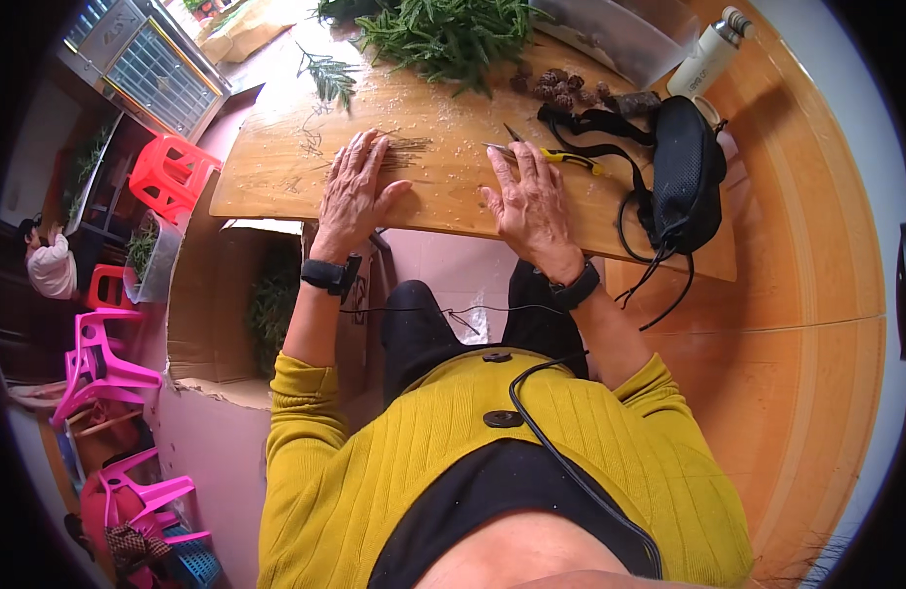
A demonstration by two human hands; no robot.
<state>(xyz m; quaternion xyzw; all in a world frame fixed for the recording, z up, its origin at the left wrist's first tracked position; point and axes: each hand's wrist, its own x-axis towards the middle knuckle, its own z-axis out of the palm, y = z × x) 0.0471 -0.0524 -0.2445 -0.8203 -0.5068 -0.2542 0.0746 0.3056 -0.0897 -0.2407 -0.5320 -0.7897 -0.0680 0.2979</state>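
Note:
My left hand lies flat on the wooden table, palm down with the thumb spread. Beside its fingers is a loose bundle of thin brown sticks or wires, partly covered by the hand. My right hand also rests palm down, its thumb apart from the fingers. Its fingertips lie over or against a hand tool with yellow handles and a dark pointed tip. Part of that tool is hidden, so I cannot tell its exact kind. Neither hand grips anything.
Green artificial pine sprigs are heaped at the far edge, with one loose sprig. Brown pine cones, a black pouch, a white bottle and a clear bin stand right. Left are a cardboard box and stools.

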